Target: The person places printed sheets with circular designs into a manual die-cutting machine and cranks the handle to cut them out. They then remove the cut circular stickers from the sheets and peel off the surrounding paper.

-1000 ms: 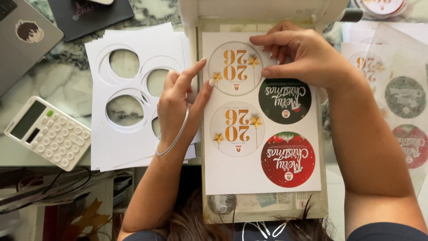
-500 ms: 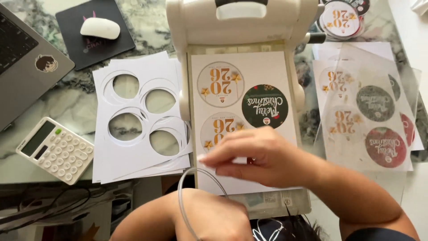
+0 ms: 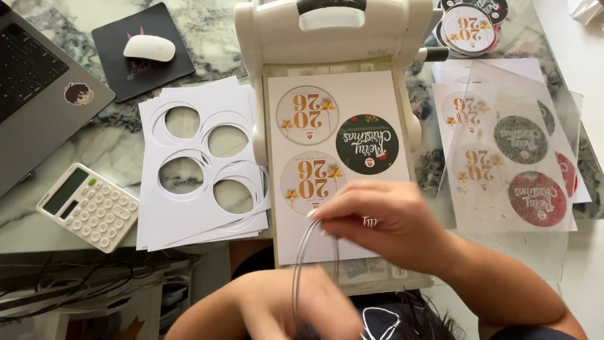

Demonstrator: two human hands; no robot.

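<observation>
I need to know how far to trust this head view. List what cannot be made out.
- Left hand: motion-blurred; its grip on the thin metal ring cannot be told.
- Red round sticker on the printed sheet: hidden under the right hand.
- Laptop: cut off by the left edge.
- Stack of cut round stickers: cut off by the top edge.

The scene was evenly and brightly lit from above, with only soft shadows cast. Glare was seen on the clear plastic sheet (image 3: 503, 164) at the right. Both hands, the right hand (image 3: 384, 220) and the left hand (image 3: 296, 308), were smeared by motion blur.
</observation>
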